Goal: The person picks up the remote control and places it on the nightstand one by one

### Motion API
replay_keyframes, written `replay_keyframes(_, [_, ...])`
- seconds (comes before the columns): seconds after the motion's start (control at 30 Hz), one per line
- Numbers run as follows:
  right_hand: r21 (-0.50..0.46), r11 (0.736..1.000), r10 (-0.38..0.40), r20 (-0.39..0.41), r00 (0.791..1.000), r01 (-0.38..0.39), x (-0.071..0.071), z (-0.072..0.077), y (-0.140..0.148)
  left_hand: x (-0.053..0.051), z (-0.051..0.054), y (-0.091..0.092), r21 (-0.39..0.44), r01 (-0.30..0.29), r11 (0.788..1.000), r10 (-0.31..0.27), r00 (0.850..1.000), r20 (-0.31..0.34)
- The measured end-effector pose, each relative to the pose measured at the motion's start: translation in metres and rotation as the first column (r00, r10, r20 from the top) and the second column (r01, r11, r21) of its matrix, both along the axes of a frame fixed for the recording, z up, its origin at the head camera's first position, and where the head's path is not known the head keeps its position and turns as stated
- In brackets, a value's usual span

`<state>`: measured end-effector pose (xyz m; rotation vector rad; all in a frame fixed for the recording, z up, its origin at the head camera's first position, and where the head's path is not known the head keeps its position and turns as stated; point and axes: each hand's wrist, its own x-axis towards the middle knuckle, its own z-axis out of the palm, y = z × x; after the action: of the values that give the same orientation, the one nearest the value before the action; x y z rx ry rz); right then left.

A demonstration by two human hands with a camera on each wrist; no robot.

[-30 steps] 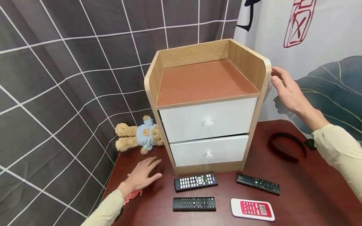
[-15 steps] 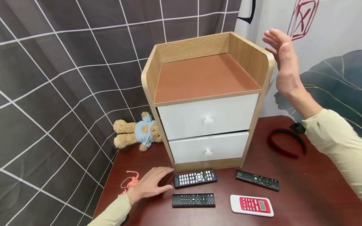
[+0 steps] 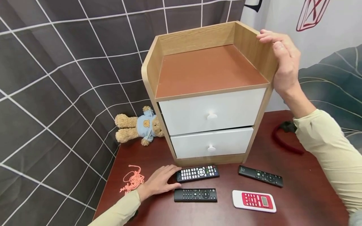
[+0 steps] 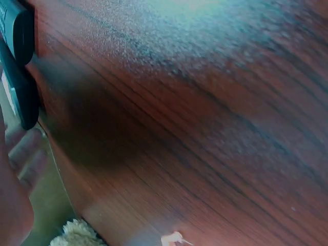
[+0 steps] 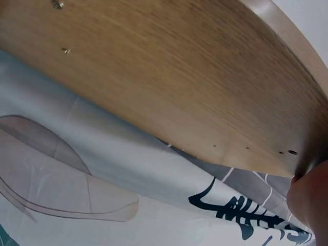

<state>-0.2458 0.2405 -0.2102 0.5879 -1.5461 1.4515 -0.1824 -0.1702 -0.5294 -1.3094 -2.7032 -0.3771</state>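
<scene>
On the table [image 3: 158, 216] I see the cabinet [image 3: 209, 70] upright, long axis vertical, drawers facing me. I have the right hand [image 3: 286, 61] against its right side, fingers loosely over the top edge; the left hand [image 3: 159, 182], fingers extended, gripping nothing, is at the left end of the upper black remote [image 3: 198, 173], lying crosswise.

The dark red-brown wood-grained table [image 3: 158, 215] bears a light wooden, white-fronted cabinet [image 3: 210, 73], a tan plush bear [image 3: 145, 123], a tangled coral-pink cord [image 3: 135, 180], a white-buttoned black remote [image 3: 197, 173], a second black remote [image 3: 195, 195] before it, a slim black remote [image 3: 260, 176], a white-and-red remote [image 3: 254, 201], and a dark-red headband [image 3: 283, 144].
</scene>
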Motion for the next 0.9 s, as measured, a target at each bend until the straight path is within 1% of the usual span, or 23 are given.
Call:
replay_keyframes(0.13, [-0.075,0.997,0.004,-0.02,1.0,-0.005,0.004,0.0,-0.006,0.0,-0.002,0.006,-0.015,-0.016,1.0,0.015,0.999,-0.038])
replay_keyframes(0.23, [-0.118,0.993,0.025,-0.044,0.999,-0.03,0.005,-0.001,-0.008,0.002,-0.005,0.008,-0.029,-0.035,0.999,0.033,0.998,-0.062])
replay_keyframes(0.33, [-0.15,0.987,0.052,-0.061,0.997,-0.06,0.003,-0.002,-0.008,0.002,-0.008,0.01,-0.038,-0.038,0.999,0.034,0.995,-0.099])
replay_keyframes(0.43, [-0.158,0.985,0.057,-0.064,0.996,-0.066,0.001,-0.002,-0.01,0.002,-0.009,0.012,-0.042,-0.051,0.998,0.045,0.99,-0.137])
replay_keyframes(0.57, [-0.155,0.986,0.059,-0.06,0.996,-0.068,-0.001,-0.002,-0.014,0.003,-0.012,0.013,-0.042,-0.089,0.995,0.079,0.977,-0.198])
replay_keyframes(0.63, [-0.142,0.988,0.048,-0.055,0.997,-0.056,-0.002,-0.002,-0.014,0.002,-0.014,0.014,-0.041,-0.095,0.995,0.083,0.97,-0.229])
replay_keyframes(0.73, [-0.124,0.992,0.024,-0.048,0.999,-0.03,-0.002,-0.002,-0.012,0.0,-0.016,0.016,-0.041,-0.075,0.996,0.061,0.961,-0.271])
replay_keyframes(0.9, [-0.116,0.993,0.004,-0.04,0.999,-0.008,0.001,-0.004,-0.005,-0.003,-0.017,0.02,-0.026,0.003,1.0,-0.011,0.946,-0.324])
